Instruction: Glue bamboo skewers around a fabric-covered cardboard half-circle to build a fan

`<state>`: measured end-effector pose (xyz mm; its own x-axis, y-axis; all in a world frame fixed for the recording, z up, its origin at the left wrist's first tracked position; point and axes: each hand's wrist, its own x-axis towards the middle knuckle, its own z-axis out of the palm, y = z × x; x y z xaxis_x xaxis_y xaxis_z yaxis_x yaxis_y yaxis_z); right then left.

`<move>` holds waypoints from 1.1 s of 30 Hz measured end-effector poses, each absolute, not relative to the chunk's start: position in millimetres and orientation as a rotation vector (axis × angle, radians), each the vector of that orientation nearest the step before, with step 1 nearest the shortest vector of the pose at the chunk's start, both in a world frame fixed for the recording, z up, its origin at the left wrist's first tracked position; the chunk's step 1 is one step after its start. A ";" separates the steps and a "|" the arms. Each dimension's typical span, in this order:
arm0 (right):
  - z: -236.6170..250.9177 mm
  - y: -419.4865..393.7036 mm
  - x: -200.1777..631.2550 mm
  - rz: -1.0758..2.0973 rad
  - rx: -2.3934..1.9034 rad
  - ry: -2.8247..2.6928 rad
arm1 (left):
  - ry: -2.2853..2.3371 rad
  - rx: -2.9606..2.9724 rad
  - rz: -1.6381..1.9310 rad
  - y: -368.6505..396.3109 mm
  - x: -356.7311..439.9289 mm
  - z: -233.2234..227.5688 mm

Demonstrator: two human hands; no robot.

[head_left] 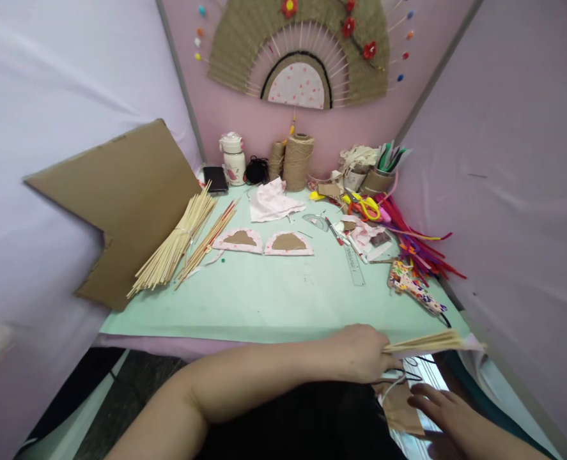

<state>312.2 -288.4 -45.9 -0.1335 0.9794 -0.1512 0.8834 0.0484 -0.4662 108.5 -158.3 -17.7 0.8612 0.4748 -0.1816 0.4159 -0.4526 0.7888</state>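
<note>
My left hand [360, 351] reaches across my body to the table's front right edge, its fingers closed around a bundle of thin wooden sticks [424, 343]. The sticks point to the right, and their far ends lie near a whitish piece of material. Lower down, my right hand [449, 412] is below the table edge with its fingers stretched out and apart. It is beside a brown paper bag [401, 409] with a pale cord handle; whether the fingertips touch the bag I cannot tell. Nothing shows in the right hand.
On the green table lie a large stick bundle [172, 246], two half-round cardboard pieces [287, 243], a patterned glue gun [415, 287], scissors [367, 207] and pipe cleaners [408, 236]. Twine spools [298, 163] and a bottle [234, 160] stand behind. Cut cardboard [130, 191] leans left.
</note>
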 end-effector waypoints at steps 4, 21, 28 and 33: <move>-8.6 -260.3 307.1 0.865 -1.883 -2.054 | 0.697 1.467 0.249 -137.7 73.6 8.0; 0.4 -54.4 137.1 1.888 -0.923 -1.172 | 0.440 0.709 0.419 -83.3 0.6 -21.3; 25.9 -55.2 144.9 1.754 -0.759 -1.399 | 0.641 1.337 0.646 -66.9 -2.4 -12.8; 29.5 -54.4 149.2 1.644 -0.707 -1.689 | 0.628 1.614 0.659 -53.6 -6.4 -20.7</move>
<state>149.2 -54.4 29.5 -0.6303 0.7710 0.0912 -0.0705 0.0601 -0.9957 -6.4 -53.6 -20.7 0.6916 0.7189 0.0707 0.0357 -0.1318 0.9906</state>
